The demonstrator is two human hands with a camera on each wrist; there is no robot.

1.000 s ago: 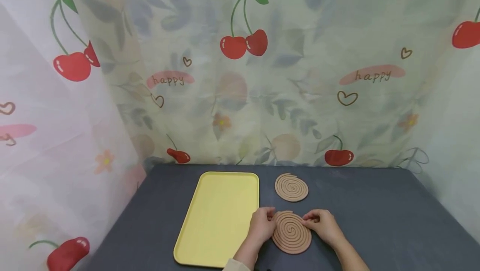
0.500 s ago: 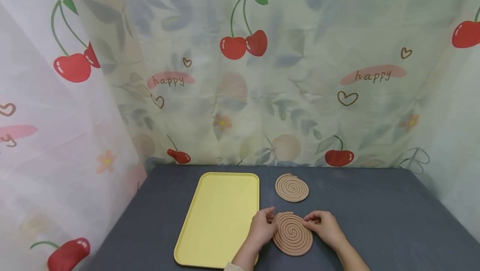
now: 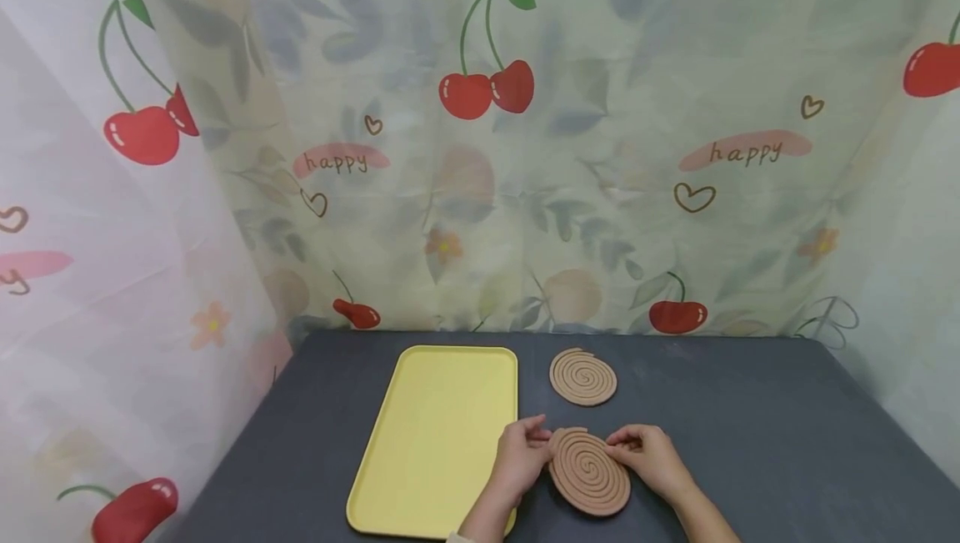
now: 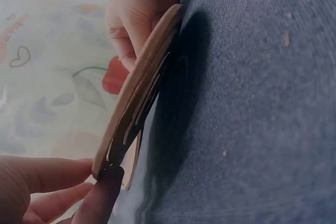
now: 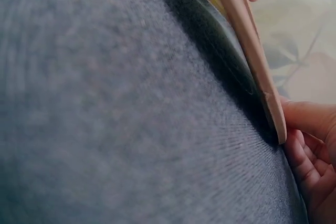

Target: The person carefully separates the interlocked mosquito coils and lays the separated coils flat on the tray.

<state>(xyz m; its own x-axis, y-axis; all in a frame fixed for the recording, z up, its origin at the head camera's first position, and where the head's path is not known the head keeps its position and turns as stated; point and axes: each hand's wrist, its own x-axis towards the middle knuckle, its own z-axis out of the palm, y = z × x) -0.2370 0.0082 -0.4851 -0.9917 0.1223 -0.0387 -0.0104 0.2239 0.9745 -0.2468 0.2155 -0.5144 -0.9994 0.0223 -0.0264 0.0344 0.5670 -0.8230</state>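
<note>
A tan spiral coaster (image 3: pixel 589 476), round and flat with a coiled groove pattern, is between the two hands near the front of the table. My left hand (image 3: pixel 521 457) pinches its left edge, with finger above and thumb beneath in the left wrist view. From the right, my right hand (image 3: pixel 647 453) pinches the upper right edge between thumb and fingers. Seen from the left wrist, the coaster (image 4: pixel 131 93) is slanted over the dark tabletop, with a shadow under it. A second coaster (image 3: pixel 583 377) of the same kind lies flat farther back.
A yellow rectangular tray (image 3: pixel 435 443) lies left of the coasters, its right rim close beside my left hand. The dark grey table (image 3: pixel 757 434) ends at the back against a cherry-printed curtain (image 3: pixel 570 218), which also hangs at the left side.
The held coaster has shifted slightly to the right and toward the body, and its left side has risen, with shadow now showing below. Both hands keep their grip. The tray and far coaster stay put.
</note>
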